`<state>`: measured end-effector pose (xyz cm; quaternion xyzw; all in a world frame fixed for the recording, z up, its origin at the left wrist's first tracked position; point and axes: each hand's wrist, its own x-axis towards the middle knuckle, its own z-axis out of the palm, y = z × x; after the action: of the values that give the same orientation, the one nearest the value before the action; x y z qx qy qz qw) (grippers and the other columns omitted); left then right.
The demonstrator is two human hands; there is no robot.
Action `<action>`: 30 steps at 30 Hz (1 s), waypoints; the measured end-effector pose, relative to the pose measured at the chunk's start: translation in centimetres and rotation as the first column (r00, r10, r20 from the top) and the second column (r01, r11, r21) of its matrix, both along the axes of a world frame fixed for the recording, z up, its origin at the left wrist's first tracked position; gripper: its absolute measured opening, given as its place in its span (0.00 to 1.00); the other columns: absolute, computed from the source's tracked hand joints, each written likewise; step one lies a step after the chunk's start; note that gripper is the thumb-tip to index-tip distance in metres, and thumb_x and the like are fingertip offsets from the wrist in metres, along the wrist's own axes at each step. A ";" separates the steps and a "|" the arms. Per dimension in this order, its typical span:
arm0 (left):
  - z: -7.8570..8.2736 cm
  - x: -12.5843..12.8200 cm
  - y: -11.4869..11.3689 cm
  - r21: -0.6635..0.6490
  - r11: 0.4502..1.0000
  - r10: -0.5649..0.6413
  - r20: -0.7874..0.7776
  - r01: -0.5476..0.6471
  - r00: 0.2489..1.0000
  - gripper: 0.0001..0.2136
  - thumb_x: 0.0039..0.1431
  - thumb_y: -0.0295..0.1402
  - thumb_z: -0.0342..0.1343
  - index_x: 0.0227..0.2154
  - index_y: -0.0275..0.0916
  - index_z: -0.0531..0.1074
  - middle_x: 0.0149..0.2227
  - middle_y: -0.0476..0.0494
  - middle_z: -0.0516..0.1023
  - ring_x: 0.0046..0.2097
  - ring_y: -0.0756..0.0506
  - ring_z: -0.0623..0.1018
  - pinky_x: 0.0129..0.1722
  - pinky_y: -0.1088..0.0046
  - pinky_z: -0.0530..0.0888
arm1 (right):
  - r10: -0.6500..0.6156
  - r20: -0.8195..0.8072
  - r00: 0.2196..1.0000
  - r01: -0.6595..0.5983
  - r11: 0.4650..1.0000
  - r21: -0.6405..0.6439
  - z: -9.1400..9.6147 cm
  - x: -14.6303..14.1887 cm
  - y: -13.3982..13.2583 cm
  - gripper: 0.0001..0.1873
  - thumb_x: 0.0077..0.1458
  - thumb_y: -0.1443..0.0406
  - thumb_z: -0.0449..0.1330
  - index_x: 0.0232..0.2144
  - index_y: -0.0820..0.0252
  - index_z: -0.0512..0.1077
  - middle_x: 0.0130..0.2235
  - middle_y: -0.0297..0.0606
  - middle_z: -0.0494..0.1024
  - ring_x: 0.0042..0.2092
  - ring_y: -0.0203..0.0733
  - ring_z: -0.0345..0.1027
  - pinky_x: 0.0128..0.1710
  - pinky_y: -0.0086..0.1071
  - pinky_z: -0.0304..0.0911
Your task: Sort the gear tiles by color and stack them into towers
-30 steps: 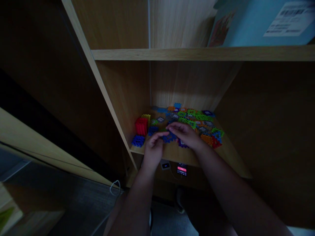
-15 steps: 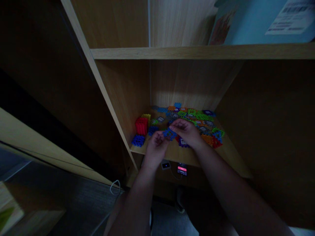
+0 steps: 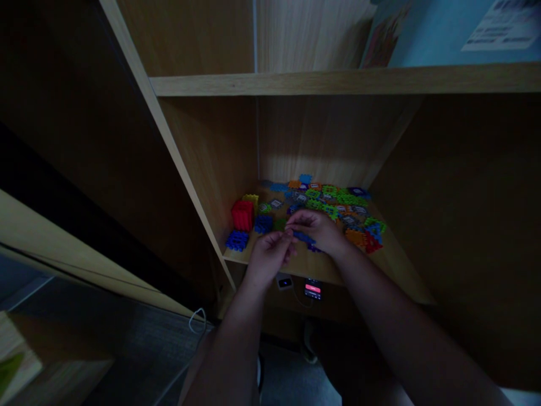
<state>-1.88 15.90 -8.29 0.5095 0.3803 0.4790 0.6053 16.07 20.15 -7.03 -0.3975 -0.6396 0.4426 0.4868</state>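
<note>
Both my hands meet over the front of a wooden shelf [image 3: 393,270] in dim light. My left hand [image 3: 270,256] and my right hand [image 3: 319,231] are closed together on a blue plastic interlocking tile piece [image 3: 301,236], fingers pinched around it. Behind them lies a spread of loose tiles [image 3: 338,206] in green, orange, blue and purple. At the left of the shelf stand a red tile cube [image 3: 242,215], a yellow piece [image 3: 251,199] behind it, and two blue pieces [image 3: 237,241].
A slanted wooden side panel [image 3: 186,169] bounds the shelf on the left, an upper shelf board [image 3: 338,82] carries a blue box [image 3: 443,31]. Below the shelf edge glow a small device [image 3: 284,283] and a phone screen [image 3: 313,290]. A white cable [image 3: 196,321] loops lower left.
The blue piece between my hands has tilted from facing up to lying flatter and lower. My hands have drawn closer together near the shelf's front.
</note>
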 end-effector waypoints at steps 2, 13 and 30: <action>0.2 0.2 -0.1 -0.048 0.999 -0.021 0.045 0.023 0.999 0.28 0.58 0.61 0.66 0.33 0.35 0.80 0.28 0.43 0.81 0.25 0.50 0.74 0.25 0.76 0.70 | -0.008 0.016 1.000 0.007 1.000 0.010 0.0 -0.2 -0.1 0.20 0.50 0.47 0.75 0.33 0.55 0.80 0.32 0.35 0.83 0.33 0.40 0.75 0.36 0.34 0.71; 0.0 0.8 0.8 -0.177 0.983 0.091 0.252 -0.046 0.964 0.17 0.53 0.39 0.74 0.37 0.37 0.73 0.30 0.46 0.82 0.30 0.48 0.82 0.34 0.73 0.80 | -0.277 0.001 0.961 0.268 0.934 0.236 0.2 -0.5 -0.2 0.18 0.60 0.46 0.68 0.35 0.53 0.77 0.34 0.35 0.80 0.36 0.41 0.73 0.38 0.35 0.69; -0.1 0.7 0.9 -0.169 0.977 0.190 0.413 -0.130 0.891 0.23 0.54 0.44 0.74 0.42 0.42 0.67 0.36 0.48 0.83 0.37 0.48 0.84 0.45 0.69 0.80 | -0.126 0.183 0.975 0.059 0.942 0.331 0.6 -0.2 -0.5 0.20 0.55 0.52 0.74 0.47 0.49 0.81 0.48 0.39 0.82 0.44 0.45 0.74 0.45 0.39 0.71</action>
<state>-1.17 16.81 -8.38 0.3164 0.3113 0.6000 0.6655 15.88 19.69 -6.46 -0.3845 -0.7300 0.2657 0.4986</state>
